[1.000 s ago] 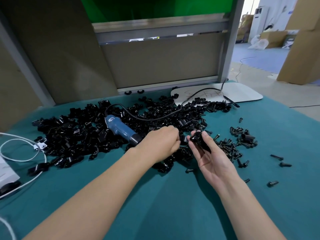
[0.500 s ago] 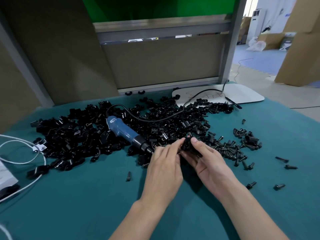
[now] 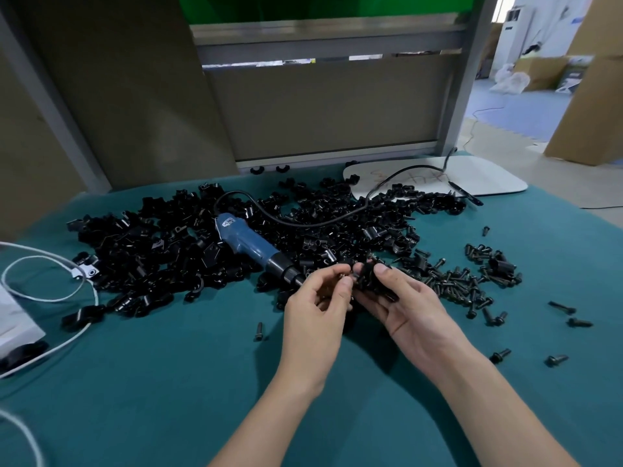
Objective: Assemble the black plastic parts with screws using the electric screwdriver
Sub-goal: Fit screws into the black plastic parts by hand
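Counter [image 3: 168,399]: teal cloth cover, grey partition panels behind.

Heap of small black plastic clip parts [image 3: 151,257]: loose on the cloth, left to centre of frame.

Blue electric screwdriver with black nose [image 3: 249,242]: lying on the heap, centre, its black cord [image 3: 303,224] curving to upper right.

Short black screws [image 3: 465,284]: loose scatter, right of centre.

Black plastic part [image 3: 365,276]: centre frame, above the counter, grasped by the right grip [image 3: 411,315], thumb on top.

Left grip [image 3: 317,318]: fingers curled, thumb and forefinger meeting at that part's left edge; whether they pinch anything, I cannot tell.

White looped cable [image 3: 50,298]: left edge.
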Demonstrator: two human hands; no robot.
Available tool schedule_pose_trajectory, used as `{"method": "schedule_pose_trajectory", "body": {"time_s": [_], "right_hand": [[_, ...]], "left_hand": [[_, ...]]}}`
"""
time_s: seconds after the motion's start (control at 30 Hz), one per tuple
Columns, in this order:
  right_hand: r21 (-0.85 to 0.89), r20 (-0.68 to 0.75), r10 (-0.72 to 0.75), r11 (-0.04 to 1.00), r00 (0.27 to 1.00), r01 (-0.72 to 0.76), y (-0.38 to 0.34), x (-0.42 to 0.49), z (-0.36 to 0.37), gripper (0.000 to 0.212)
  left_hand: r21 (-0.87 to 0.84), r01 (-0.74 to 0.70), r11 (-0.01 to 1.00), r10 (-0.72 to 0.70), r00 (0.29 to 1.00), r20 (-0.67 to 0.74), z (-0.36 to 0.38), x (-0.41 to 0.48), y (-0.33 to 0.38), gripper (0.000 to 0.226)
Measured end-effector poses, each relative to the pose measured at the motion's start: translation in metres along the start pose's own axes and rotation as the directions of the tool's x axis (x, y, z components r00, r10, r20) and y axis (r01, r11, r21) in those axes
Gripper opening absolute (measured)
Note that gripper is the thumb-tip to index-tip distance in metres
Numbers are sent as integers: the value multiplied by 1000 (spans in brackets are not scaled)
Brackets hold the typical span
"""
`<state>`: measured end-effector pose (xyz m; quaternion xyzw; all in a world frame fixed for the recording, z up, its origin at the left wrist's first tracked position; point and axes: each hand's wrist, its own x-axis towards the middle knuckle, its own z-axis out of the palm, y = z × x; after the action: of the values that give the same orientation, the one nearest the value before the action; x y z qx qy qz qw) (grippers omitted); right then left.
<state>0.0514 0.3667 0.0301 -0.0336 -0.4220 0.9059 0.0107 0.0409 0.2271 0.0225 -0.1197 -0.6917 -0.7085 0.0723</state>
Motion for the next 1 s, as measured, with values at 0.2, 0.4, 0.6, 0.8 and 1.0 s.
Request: {"method": "schedule_pose_trajectory", "body": {"time_s": [0.2,0.4,0.6,0.8,1.0], "right_hand": [[-63,-14,-15,998,1000,14,2,-3,4,18],[-109,-25,-38,993,999,35,5,-2,4,17],[-81,-46,-27,996,999,23,3,0,3,17],[-79,-41,-2,997,999,-1,3,-2,2,21],[-102,-50,16,995,999,-21,3,-3,3,15]], "left_hand": [[-24,19,1000,-18,1000,15,2,-1,-3,20],[7,6,1000,-6,1000,-2,0,1,-8,15],[4,2,1000,-2,999,39,-4,4,-7,9],[-15,40,999,-38,996,77,-7,4,-6,5],[115,12,993,-22,996,91,-7,0,-7,6]]}}
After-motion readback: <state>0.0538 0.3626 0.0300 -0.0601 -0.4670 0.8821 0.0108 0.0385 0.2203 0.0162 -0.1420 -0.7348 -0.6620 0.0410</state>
